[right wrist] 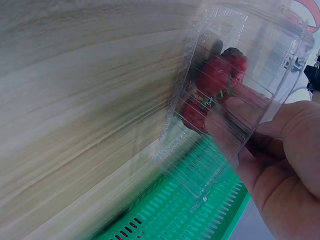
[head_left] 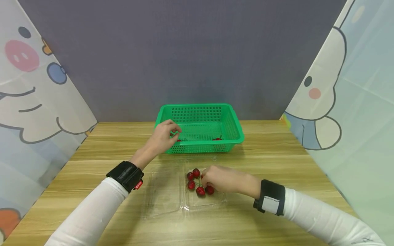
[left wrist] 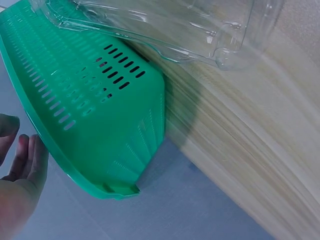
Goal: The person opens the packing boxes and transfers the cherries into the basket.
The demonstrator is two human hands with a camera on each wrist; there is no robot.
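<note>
My left hand [head_left: 166, 135] hovers over the left front corner of the green basket [head_left: 200, 142], fingers bent and thumb apart, with nothing visible between them. In the left wrist view the same hand [left wrist: 22, 175] is beside the basket rim. My right hand [head_left: 220, 178] reaches down into the right half of an opened clear plastic box [head_left: 204, 207], where its fingertips pinch a partly hidden cherry [head_left: 202, 176]. Several red cherries [head_left: 200, 191] with green stems lie around the fingers. Through the box wall, the right wrist view shows the fingers [right wrist: 245, 105] among the cherries [right wrist: 214, 76].
A few cherries [head_left: 218, 139] lie inside the basket near its front wall. The box's other half, a clear lid [head_left: 164, 191], lies flat at its left. Wooden table [head_left: 264, 153] surrounds both containers; a grey panel [head_left: 197, 51] rises behind, with printed cloth at either side.
</note>
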